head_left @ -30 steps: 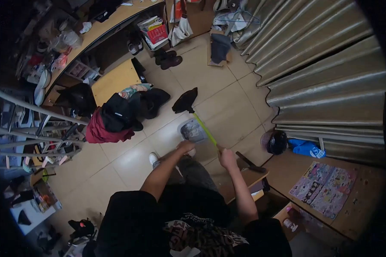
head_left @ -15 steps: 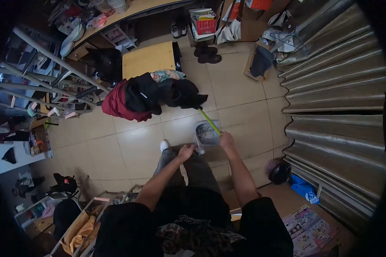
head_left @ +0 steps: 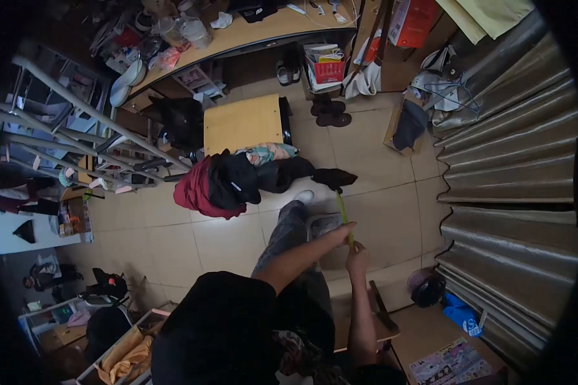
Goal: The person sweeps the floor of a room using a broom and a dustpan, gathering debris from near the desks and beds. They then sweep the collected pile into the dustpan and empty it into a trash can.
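From up here I see both hands stacked on one thing — a broom with a yellow-green handle [head_left: 343,215]. The right hand [head_left: 357,259] sits lowest, nearest the body, fingers closed round the end of the handle; the left hand [head_left: 340,233] is just above it, arm reaching across the body, also wrapped shut on the shaft, so the two are almost touching. From that grip the handle's long axis runs straight away from me, up the frame and leaning slightly left, to the dark broom head [head_left: 334,178], which lies on the tiled floor [head_left: 392,212] ahead of the hands. The left hand is the nearer one to the head. A pale dustpan [head_left: 323,224] shows just left of the handle, partly behind the forearm; whether a hand touches it I cannot tell. The head rests right beside a heap of dark and red clothes [head_left: 228,183], with a wooden stool [head_left: 244,123] beyond — and a corrugated metal shutter [head_left: 514,154] off to the right.
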### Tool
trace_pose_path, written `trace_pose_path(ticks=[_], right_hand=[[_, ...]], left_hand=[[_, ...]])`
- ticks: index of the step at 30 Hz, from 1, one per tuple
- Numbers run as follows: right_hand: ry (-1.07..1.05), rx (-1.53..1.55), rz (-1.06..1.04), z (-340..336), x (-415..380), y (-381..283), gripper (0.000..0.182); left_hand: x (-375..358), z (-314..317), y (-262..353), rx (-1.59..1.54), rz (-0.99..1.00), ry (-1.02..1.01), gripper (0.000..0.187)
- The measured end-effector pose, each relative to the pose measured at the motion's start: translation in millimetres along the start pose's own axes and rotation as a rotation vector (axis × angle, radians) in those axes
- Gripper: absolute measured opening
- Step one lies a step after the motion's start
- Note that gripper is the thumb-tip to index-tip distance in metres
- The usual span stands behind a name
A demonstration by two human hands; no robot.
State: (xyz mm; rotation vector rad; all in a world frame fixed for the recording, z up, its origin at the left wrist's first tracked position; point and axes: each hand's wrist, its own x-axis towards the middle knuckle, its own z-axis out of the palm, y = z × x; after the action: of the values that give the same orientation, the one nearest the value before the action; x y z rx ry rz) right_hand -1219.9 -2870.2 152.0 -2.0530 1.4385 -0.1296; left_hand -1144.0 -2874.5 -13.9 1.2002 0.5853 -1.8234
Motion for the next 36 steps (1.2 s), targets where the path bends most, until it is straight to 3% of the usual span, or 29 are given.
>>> trace_pose_path(ticks=[3,4,6,7,10,13,15,18,20,22,24,25,28,30,33,36], right_hand=[[-0.116,0.293,0.132,57,30,36,0.028],[-0.108,0.297,0.146,50,44,8,0.028],[-0.366,0.827,0.619,15,70,-76,0.031],[-0.370,0.817,0.629,23,88,-93,0.031],[-0.379,0.912,0.609,73,138,-108,0.033],[-0.340,0.875,0.349,136,176,-99,0.032],[-0.273,0.768,0.024,128,213,-149,0.033],[-0.230,0.605,0.076,143,246,-179,0.032],[-0.303,0.437,0.082,164,258,-180,0.035],[-0.386,0.263,0.080,179,251,-171,0.038],[-0.516,0.169,0.126,183,246,-158,0.046],[-0.558,0.134,0.139,180,245,-155,0.049],[-0.473,-0.036,0.045,148,229,-146,0.054],[-0.541,-0.041,0.117,128,222,-132,0.052],[-0.565,-0.046,0.043,81,222,-130,0.049],[-0.551,-0.003,-0.003,44,233,-141,0.047]], left_hand=[[4,3,50,-0.220,-0.036,0.161,0.030],[7,-5,69,-0.206,-0.028,0.184,0.028],[8,-19,110,-0.098,0.000,0.186,0.024],[11,-27,131,-0.039,0.021,0.187,0.023],[22,-54,192,0.156,0.097,0.222,0.021],[43,-78,247,0.338,0.158,0.266,0.022],[64,-95,283,0.439,0.188,0.279,0.025],[90,-120,325,0.505,0.213,0.269,0.031],[65,-109,349,0.307,0.241,0.277,0.030],[69,-121,336,0.199,0.231,0.292,0.030],[109,-148,312,0.877,0.261,0.368,0.029],[136,-159,292,0.872,0.258,0.361,0.029],[106,-123,268,0.500,0.126,0.355,0.028],[85,-95,254,0.202,0.063,0.350,0.027],[63,-56,243,-0.183,0.002,0.346,0.026],[40,-24,249,-0.366,0.004,0.335,0.025]])
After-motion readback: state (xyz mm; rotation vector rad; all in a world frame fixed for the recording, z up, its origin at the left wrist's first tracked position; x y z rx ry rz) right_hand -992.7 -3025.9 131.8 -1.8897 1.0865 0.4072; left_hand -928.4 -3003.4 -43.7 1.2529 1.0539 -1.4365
